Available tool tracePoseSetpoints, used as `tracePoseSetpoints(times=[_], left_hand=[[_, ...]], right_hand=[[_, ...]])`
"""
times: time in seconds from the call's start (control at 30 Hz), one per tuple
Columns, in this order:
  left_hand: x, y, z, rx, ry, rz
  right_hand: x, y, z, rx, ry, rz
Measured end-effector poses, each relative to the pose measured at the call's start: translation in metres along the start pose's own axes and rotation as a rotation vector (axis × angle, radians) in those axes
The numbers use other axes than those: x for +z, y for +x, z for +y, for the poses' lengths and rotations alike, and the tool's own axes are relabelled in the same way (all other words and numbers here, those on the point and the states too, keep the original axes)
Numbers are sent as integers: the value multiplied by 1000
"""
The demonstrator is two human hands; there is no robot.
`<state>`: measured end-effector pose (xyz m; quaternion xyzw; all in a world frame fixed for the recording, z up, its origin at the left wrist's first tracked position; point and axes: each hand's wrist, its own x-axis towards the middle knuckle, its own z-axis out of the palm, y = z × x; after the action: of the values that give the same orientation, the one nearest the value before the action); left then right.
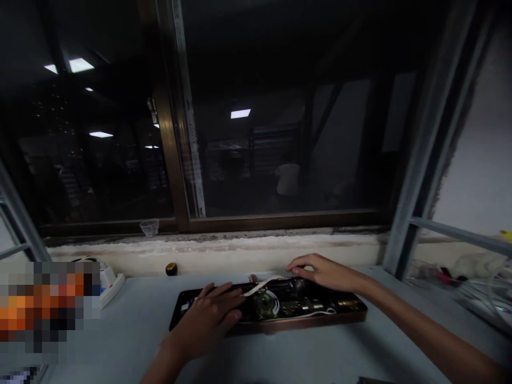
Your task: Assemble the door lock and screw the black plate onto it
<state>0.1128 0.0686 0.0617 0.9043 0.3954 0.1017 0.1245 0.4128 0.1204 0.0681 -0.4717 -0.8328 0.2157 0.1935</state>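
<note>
A long dark open housing with a bronze rim [352, 316] lies flat on the grey table [132, 330], its inner parts, a round metal piece and white wires showing. My left hand [208, 317] rests flat on its left half, fingers stretched out. My right hand [322, 271] sits at the housing's far edge, fingers curled down onto the parts near a white ribbon cable [262, 285]. Whether the right hand grips anything is not visible.
A dark window with a brown frame [176, 160] rises behind a dusty sill. A clear plastic cup [149, 228] stands on the sill. A small round dark-and-gold object [171, 269] lies at the table's back. A white power strip [110, 282] lies left. Cables pile at right [480, 293].
</note>
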Motion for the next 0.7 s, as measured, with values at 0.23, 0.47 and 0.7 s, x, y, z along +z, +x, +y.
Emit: tracePoseSetpoints(times=[0.23,0.47,0.7], left_hand=[[-5,5,-4,-32,-116,189],[-2,8,-11,-54,-31,371],[0,-18,-44,-251,-256,632]], right_hand=[[-8,-53,-53,67,34,210],[52,-118,-54,105,22,-137],[59,-108,-54,25,-7,-69]])
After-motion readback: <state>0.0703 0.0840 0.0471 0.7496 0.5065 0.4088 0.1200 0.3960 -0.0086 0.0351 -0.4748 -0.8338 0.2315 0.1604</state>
